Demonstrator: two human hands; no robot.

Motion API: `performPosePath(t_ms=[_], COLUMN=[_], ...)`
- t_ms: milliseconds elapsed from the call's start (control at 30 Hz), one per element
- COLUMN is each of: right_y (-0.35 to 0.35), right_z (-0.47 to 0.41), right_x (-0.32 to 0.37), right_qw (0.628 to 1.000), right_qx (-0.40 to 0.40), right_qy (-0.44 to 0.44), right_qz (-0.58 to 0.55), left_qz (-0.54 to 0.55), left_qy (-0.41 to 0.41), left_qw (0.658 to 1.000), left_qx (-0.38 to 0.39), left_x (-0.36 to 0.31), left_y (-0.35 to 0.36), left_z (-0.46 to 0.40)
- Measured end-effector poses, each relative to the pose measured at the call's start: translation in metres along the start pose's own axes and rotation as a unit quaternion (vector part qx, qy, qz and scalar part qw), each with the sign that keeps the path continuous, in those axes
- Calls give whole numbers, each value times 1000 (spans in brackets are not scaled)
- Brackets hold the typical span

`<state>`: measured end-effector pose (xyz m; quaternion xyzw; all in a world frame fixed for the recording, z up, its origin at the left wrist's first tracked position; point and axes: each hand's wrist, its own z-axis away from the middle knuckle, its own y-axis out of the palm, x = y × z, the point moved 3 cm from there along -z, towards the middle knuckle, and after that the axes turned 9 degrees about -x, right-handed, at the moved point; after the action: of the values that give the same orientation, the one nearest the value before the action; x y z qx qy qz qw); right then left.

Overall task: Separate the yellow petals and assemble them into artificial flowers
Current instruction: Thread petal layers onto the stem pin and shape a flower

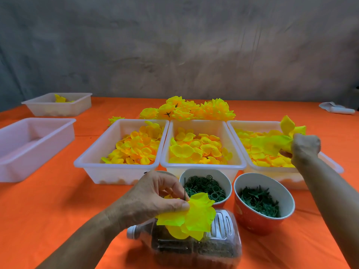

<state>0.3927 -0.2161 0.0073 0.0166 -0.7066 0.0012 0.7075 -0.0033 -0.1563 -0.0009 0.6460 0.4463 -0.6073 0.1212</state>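
Loose yellow petals (136, 146) are heaped in three white tubs across the middle of the frame. A half-built flower (194, 216), layered yellow petals on a thin dark stem, is seen low at centre. Another petal cluster (272, 142) is lifted over the right tub. Finished yellow flowers (186, 109) are piled behind the tubs, at upper centre.

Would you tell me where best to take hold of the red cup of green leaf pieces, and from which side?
I'd grip the red cup around its outer wall from the right. It stands upright, its open rim exposes loose pieces, and the cup of green rings and the clear bottle crowd its left.
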Motion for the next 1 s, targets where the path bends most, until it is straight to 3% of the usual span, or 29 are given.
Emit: performPosePath(t_ms=[133,267,400,500,600,700,767,900,1000], right_y=[1,2,10,9,10,16,17,18,17], right_z=[-4,6,10,14,20,26,34,33,24], right_x=[-5,-9,-14,-10,-5,-5,-13,-25,-23], right_qw=[992,979,927,865,832,842,817,847,918], right_qx=[81,75,135,111,89,150,188,169,162], right_qy=[18,56,-87,-190,-277,-259,-222,-177,-129], right_qz=[93,183,339,452,471,449,498,471,339], left_qz=[-3,-6,-7,-6,-4,-1,2,0,3], left_qy=[1,2,6,9,12,12,10,11,7], left_qw=[1000,1000,1000,1000,1000,1000,1000,1000,1000], left_qx=[3,4,4,4,5,1,1,3,3], left_x=[0,-1,-1,-2,-2,-1,-2,-4,-4], left_y=[0,0,0,0,0,0,0,0,1], left_z=[0,1,1,1,1,0,0,2,2])
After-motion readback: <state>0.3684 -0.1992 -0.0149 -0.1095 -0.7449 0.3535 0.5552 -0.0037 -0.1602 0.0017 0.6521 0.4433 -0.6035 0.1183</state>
